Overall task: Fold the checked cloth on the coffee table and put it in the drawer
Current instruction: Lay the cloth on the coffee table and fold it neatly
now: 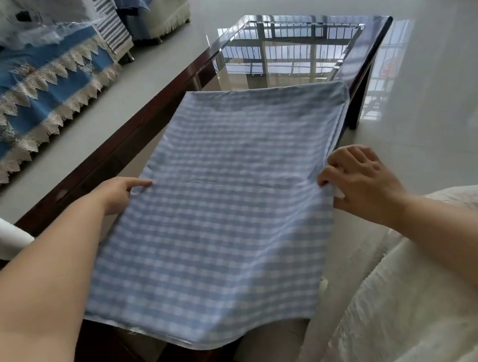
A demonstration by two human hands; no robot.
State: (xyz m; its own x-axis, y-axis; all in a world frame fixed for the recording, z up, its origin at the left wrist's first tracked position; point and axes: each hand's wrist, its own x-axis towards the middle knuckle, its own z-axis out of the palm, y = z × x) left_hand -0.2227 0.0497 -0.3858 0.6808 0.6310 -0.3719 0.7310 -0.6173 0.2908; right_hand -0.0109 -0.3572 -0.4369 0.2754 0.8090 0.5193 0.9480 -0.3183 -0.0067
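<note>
Both hands are reaching out over a glass-topped coffee table point(296, 43) with a dark wood frame. Her left hand point(120, 193) is lying at the left edge of a blue and white checked cloth point(220, 209), one finger extended and touching the fabric, the others tucked under so their grip cannot be told. Her right hand point(358, 179) is curling its fingers around the cloth's right edge, pinching the fabric between thumb and fingertips and lifting it slightly. The checked cloth is lying folded into a long rectangle across the near end of the coffee table, its near edge hanging over the table's near edge. A sofa with a blue lace-trimmed cover point(19, 101) is standing beside the table's left side. White textured fabric point(426, 291) is filling the lower right foreground.
</note>
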